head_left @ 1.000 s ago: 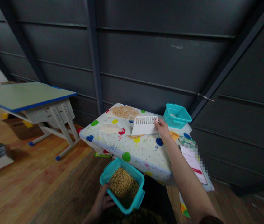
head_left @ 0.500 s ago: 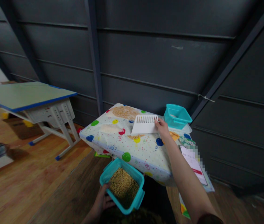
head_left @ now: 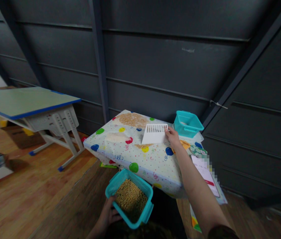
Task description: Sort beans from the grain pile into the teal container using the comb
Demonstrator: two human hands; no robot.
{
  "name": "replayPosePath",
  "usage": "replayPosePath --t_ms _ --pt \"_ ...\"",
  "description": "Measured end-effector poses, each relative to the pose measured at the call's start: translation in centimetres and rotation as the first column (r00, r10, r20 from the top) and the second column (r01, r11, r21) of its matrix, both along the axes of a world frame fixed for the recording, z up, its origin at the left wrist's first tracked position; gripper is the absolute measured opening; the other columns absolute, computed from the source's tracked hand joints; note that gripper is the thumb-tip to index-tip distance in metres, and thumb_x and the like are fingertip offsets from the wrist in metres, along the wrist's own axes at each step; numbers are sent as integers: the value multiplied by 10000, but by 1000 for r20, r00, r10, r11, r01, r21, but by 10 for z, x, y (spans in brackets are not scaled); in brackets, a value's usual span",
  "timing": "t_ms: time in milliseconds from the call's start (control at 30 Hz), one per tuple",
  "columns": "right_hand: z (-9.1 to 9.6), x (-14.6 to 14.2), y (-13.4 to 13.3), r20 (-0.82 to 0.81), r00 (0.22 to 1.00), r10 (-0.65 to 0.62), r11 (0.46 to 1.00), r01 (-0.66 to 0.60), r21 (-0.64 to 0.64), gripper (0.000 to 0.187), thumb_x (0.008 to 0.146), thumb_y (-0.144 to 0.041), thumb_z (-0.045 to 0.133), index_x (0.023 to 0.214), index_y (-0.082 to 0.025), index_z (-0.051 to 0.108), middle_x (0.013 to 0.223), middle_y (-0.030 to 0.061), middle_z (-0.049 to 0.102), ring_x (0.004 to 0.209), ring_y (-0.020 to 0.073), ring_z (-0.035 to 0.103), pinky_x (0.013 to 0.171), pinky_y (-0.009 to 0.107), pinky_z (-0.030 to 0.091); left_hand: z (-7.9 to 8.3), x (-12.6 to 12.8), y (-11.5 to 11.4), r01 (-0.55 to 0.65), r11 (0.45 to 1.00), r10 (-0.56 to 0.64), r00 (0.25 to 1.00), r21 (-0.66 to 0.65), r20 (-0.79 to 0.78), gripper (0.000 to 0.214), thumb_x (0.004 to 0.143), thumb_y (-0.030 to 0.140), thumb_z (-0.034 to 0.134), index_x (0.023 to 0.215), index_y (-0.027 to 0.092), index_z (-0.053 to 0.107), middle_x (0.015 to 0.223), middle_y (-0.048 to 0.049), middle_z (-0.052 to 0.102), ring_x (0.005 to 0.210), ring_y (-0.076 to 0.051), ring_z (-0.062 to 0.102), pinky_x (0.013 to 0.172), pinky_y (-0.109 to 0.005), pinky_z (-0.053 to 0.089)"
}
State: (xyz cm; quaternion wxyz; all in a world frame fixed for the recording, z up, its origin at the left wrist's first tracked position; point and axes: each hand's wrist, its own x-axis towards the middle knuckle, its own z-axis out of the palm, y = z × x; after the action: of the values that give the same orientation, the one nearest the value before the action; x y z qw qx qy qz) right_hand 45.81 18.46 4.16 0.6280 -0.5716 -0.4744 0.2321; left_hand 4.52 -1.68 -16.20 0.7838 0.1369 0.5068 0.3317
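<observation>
My left hand [head_left: 111, 209] grips the near-left rim of a teal plastic tub [head_left: 144, 184], its thumb over the edge. Soybeans [head_left: 132, 199] fill much of the tub, which is below the table's front edge. Over the table, my right hand [head_left: 172, 135] is closed on the right end of a white scraper [head_left: 154, 135] with a row of slots along its top. A small patch of soybeans [head_left: 143, 146] lies just in front of the scraper's lower edge. Farther back is a larger spread of beans mixed with pale grains [head_left: 133, 119]. A white, rice-like pile [head_left: 117, 137] lies to the left.
A balloon-print cloth [head_left: 120, 159] covers the table. At its back right stands a second teal tub [head_left: 189, 124] with something white inside. An orange cloth [head_left: 184, 144] and a phone [head_left: 205, 174] lie along the right side. A green-topped desk [head_left: 31, 99] stands left; a dark panelled wall rises behind.
The scraper has tilted slightly and its left end has shifted a little to the right. My left hand and the tub of soybeans hold nearly the same position.
</observation>
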Motion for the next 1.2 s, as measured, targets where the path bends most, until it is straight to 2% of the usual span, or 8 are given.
replayPosePath --t_ms 233,433,533,633,767,867,1067,1200 --pt "3 -1 -6 -12 1000 25 1000 -25 -3 643 696 -719 816 1083 -205 816 964 89 822 901 281 706 806 417 587 15 7 0 -45 999 44 997 -9 -69 582 1050 432 611 1530 116 515 1200 -242 861 887 -346 878 855 -501 720" --pt "5 -2 -8 -30 999 32 999 -33 -34 675 683 -716 835 1109 -192 823 988 97 830 898 281 712 805 415 595 36 11 -2 -53 998 51 996 -25 -73 654 1063 385 587 1629 99 427 1471 -319 739 910 -333 877 826 -473 725" --pt "5 -2 -7 -31 999 38 999 -39 -21 667 683 -720 832 1103 -202 823 1014 98 837 914 284 719 816 417 594 40 13 -1 -59 997 55 995 -45 -79 643 1077 384 563 1634 98 419 1477 -321 735 894 -326 877 814 -460 727" --pt "5 -2 -5 -7 999 34 999 -34 -5 662 686 -738 822 1093 -216 824 1011 89 838 913 285 719 808 415 590 34 11 0 -47 997 41 995 -63 -92 618 1083 388 548 1610 86 438 1410 -318 768 856 -327 875 791 -454 727" --pt "6 -3 -4 24 999 41 999 -42 17 652 714 -755 802 1101 -231 824 1032 83 837 915 286 719 804 410 590 17 5 -1 -19 1000 20 1000 5 -24 654 1061 433 604 1596 100 431 1350 -289 799 957 -356 877 847 -475 727" --pt "8 -3 -3 18 999 41 999 -41 34 644 730 -761 787 1100 -234 820 1046 86 835 933 295 720 814 419 593 9 2 -1 -27 1000 27 1000 0 -11 652 1049 458 625 1574 110 454 1304 -271 817 1012 -378 873 872 -503 727" --pt "7 -2 0 72 997 17 999 -21 44 620 732 -743 776 1075 -228 821 1067 93 838 961 306 723 877 454 593 10 5 2 -41 998 40 999 -57 -28 657 1043 428 639 1589 106 465 1293 -284 825 933 -362 882 877 -503 725" --pt "4 -2 -1 64 998 18 999 -20 30 612 730 -737 777 1068 -229 825 1039 87 840 938 298 720 860 447 596 15 9 2 -62 997 60 997 -40 -52 635 1054 427 605 1585 100 484 1279 -287 832 888 -357 881 869 -520 724"
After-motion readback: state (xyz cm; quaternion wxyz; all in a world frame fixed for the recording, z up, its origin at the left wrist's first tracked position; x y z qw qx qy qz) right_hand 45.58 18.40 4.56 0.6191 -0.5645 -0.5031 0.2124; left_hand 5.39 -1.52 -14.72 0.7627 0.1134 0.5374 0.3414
